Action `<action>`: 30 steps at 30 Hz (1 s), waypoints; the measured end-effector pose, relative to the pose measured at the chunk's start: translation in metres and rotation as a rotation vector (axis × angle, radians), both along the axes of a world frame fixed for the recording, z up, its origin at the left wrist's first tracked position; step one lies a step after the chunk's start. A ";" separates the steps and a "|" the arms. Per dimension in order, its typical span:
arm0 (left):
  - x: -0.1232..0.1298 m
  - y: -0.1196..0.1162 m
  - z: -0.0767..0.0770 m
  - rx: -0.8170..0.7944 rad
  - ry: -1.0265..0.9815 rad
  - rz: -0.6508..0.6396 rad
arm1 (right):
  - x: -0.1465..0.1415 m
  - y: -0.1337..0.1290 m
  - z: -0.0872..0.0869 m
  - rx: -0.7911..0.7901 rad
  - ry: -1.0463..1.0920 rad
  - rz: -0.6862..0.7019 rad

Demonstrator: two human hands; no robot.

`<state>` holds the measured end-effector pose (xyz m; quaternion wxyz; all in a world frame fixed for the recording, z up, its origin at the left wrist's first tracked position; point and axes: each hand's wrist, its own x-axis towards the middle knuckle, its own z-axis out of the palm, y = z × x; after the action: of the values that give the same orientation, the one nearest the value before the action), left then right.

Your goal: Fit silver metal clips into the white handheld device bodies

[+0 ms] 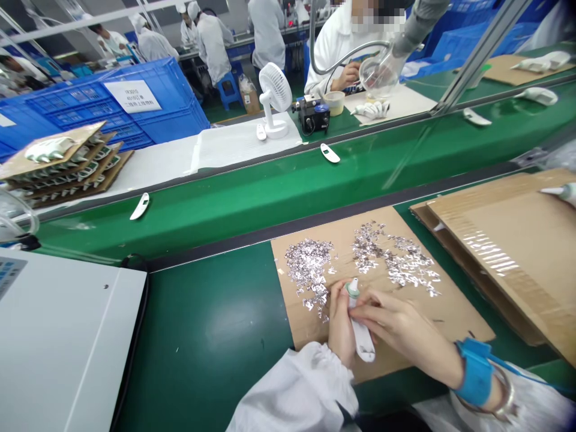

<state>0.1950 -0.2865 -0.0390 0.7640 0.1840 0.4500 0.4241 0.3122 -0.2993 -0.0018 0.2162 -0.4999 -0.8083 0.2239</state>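
Observation:
A white handheld device housing (pixel 362 341) with a pale green collar and a narrow white tip points away from me, over a cardboard sheet (pixel 333 231). My left hand (pixel 341 321) is wrapped round its left side. The fingers of my right hand (pixel 391 315) press on the housing just below the collar; anything small between them is hidden. A blue strap circles my right wrist. Beyond my hands, one pile of small shiny metal pieces (pixel 308 261) lies at the left of the sheet and another scattered pile (pixel 405 261) at the right.
A white metal box (pixel 67 336) stands at the left. Stacked cardboard (pixel 508 240) lies at the right. Behind runs a green conveyor belt (pixel 243 195) carrying white shells (pixel 330 153). Across it are a small white fan (pixel 274 96), a seated person and blue crates (pixel 148 108).

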 end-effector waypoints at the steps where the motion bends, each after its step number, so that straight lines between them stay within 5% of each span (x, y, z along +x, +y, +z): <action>1: 0.000 0.000 0.001 -0.006 -0.017 -0.013 | 0.001 0.001 0.003 -0.010 0.040 -0.025; 4: 0.000 0.001 0.001 0.008 -0.091 -0.045 | 0.011 0.004 0.022 -0.006 0.283 -0.235; 7: 0.000 0.002 0.000 0.017 -0.138 -0.050 | 0.020 0.009 0.051 0.029 0.848 -0.496; 11: 0.001 0.002 -0.002 0.026 -0.124 -0.050 | 0.011 0.015 0.074 0.020 1.469 -0.451; 17: 0.000 0.001 0.000 0.026 -0.099 -0.065 | -0.015 0.017 0.068 0.023 1.498 -0.384; 30: 0.000 0.000 0.000 0.011 -0.088 -0.069 | -0.019 0.013 0.063 0.033 1.418 -0.292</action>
<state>0.1949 -0.2861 -0.0388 0.7963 0.1850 0.4070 0.4076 0.2931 -0.2860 0.0614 0.7236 -0.3340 -0.4019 0.4509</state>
